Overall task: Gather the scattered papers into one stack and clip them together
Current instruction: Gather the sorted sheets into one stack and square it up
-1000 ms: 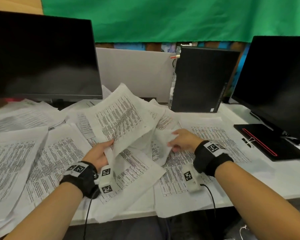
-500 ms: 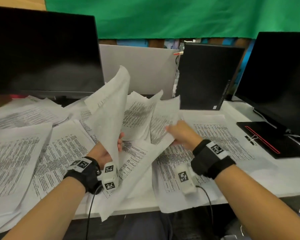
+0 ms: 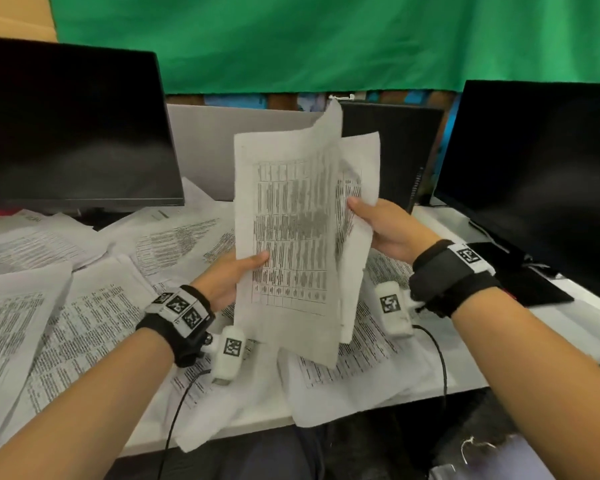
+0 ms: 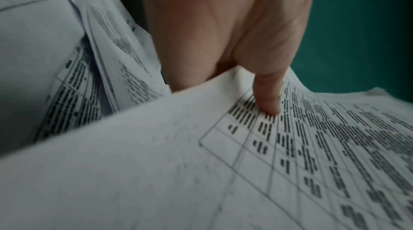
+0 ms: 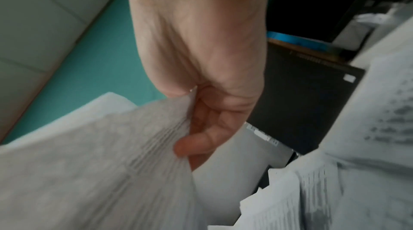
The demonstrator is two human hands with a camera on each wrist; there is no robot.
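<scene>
I hold a loose bundle of printed papers (image 3: 291, 237) upright above the desk, at the centre of the head view. My left hand (image 3: 236, 271) pinches its lower left edge, thumb pressed on the printed front (image 4: 267, 99). My right hand (image 3: 378, 226) grips the right edge, thumb in front and fingers curled behind the sheets (image 5: 196, 141). The sheets (image 5: 89, 163) fan apart at the top and are not squared. Many more printed papers (image 3: 84, 323) lie scattered over the white desk (image 3: 568, 327). No clip shows in the now frames.
A dark monitor (image 3: 70, 133) stands at the back left and another monitor (image 3: 541, 174) at the right. A black computer case (image 3: 395, 150) stands behind the held papers. A black pad (image 3: 534, 289) lies under the right monitor. Papers overhang the desk's near edge (image 3: 326, 414).
Both hands have risen from the desk. The sheet lifted by the left hand and the sheets taken by the right hand have come together into one upright bundle held between them.
</scene>
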